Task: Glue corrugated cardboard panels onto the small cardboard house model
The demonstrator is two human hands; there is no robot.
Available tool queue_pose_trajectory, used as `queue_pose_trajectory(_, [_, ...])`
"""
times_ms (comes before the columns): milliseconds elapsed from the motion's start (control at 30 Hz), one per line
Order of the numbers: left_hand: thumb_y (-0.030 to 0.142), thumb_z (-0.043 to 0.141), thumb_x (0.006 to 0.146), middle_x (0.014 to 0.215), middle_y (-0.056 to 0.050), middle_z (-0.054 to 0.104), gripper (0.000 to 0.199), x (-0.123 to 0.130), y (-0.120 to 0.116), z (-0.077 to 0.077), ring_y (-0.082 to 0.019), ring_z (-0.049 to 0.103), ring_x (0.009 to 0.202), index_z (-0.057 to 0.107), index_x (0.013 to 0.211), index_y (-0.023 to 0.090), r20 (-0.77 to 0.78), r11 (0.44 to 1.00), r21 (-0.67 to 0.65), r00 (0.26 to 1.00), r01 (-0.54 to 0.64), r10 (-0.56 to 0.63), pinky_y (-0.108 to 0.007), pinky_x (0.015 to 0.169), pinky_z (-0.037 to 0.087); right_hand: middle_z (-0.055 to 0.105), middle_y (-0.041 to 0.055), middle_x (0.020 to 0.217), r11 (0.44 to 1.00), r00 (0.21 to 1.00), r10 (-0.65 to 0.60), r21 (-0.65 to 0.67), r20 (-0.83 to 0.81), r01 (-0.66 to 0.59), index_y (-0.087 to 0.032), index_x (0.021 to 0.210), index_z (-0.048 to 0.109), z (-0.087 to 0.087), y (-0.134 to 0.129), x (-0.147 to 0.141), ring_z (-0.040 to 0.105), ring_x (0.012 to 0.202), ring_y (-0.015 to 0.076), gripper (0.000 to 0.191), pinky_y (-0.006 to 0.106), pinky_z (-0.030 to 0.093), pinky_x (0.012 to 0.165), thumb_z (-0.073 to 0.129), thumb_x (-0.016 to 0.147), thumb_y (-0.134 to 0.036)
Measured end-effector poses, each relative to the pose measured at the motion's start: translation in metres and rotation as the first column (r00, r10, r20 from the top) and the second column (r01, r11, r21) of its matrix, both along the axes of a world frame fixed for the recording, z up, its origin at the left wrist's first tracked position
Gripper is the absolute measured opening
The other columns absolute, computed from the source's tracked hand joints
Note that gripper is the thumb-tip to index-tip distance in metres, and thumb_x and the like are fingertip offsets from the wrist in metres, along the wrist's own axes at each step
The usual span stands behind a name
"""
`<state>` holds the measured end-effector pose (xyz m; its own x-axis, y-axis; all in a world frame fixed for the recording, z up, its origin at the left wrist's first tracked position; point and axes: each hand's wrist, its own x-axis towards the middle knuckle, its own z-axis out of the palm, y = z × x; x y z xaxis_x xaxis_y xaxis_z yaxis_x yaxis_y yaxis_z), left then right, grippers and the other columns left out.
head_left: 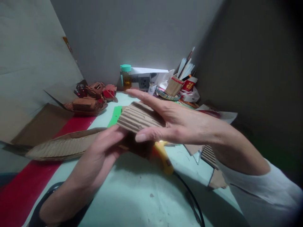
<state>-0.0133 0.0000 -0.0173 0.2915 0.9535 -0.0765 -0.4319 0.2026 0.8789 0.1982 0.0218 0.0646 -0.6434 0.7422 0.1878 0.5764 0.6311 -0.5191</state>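
A small piece of corrugated cardboard, ridges facing up, is held between both hands above the table. My left hand grips its lower left side, with a dark brown part beneath it. My right hand holds the right side, thumb along the near edge and fingers over the far side. Just below the hands lies a yellow glue gun, partly hidden, its black cord running toward the front. A long boat-shaped cardboard piece rests left of my left hand.
Brown cardboard models stand at the back left. Behind the hands are a teal-lidded bottle, a cardboard holder with brushes and sticks, and a red cup. Cardboard scraps lie at the right. A green sheet is behind my left hand.
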Motion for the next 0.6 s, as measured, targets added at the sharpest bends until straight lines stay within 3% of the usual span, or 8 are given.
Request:
queue_pose_trajectory(167, [0.028, 0.07, 0.086, 0.12, -0.004, 0.075, 0.025, 0.0013, 0.0019, 0.0002, -0.024, 0.065, 0.113, 0.075, 0.11, 0.023, -0.009, 0.999, 0.013, 0.999, 0.035, -0.035, -0.03, 0.091, 0.055, 0.042, 0.0017, 0.161, 0.998, 0.998, 0.035, -0.053, -0.058, -0.038, -0.03, 0.161, 0.028, 0.0017, 0.0011, -0.001, 0.052, 0.137, 0.0324, 0.089, 0.047, 0.05, 0.108, 0.074, 0.088, -0.054])
queue_pose_trajectory(300, [0.027, 0.067, 0.089, 0.122, -0.004, 0.073, 0.031, 0.0022, 0.0011, 0.0031, -0.021, 0.065, 0.114, 0.071, 0.119, 0.024, -0.036, 0.999, 0.012, 0.999, 0.032, -0.031, -0.028, 0.093, 0.055, 0.044, 0.004, 0.158, 0.998, 0.998, 0.018, -0.056, -0.055, -0.021, -0.027, 0.161, 0.027, 0.0024, -0.0001, -0.0029, 0.053, 0.136, 0.033, 0.092, 0.048, 0.051, 0.107, 0.073, 0.087, -0.055])
queue_pose_trajectory(467, [0.026, 0.066, 0.091, 0.109, -0.001, 0.074, 0.011, 0.0027, -0.0008, 0.0055, -0.017, 0.066, 0.098, 0.074, 0.095, 0.019, -0.073, 0.998, 0.056, 0.997, -0.024, 0.028, -0.025, 0.089, 0.059, 0.051, 0.0033, 0.153, 0.999, 0.995, 0.019, -0.03, -0.102, -0.022, -0.029, 0.161, 0.027, 0.0013, -0.0027, -0.006, 0.054, 0.134, 0.0308, 0.091, 0.048, 0.048, 0.11, 0.074, 0.087, -0.055])
queue_pose_trajectory(600, [0.027, 0.065, 0.092, 0.098, -0.001, 0.073, 0.014, 0.0026, -0.0001, 0.0061, -0.017, 0.064, 0.089, 0.074, 0.086, 0.018, -0.095, 0.995, 0.086, 0.994, -0.045, 0.053, -0.019, 0.076, 0.06, 0.042, 0.0037, 0.159, 0.999, 0.991, 0.011, 0.047, -0.131, -0.005, -0.026, 0.16, 0.027, -0.0006, -0.0041, -0.0062, 0.048, 0.139, 0.0297, 0.094, 0.047, 0.045, 0.114, 0.075, 0.086, -0.058])
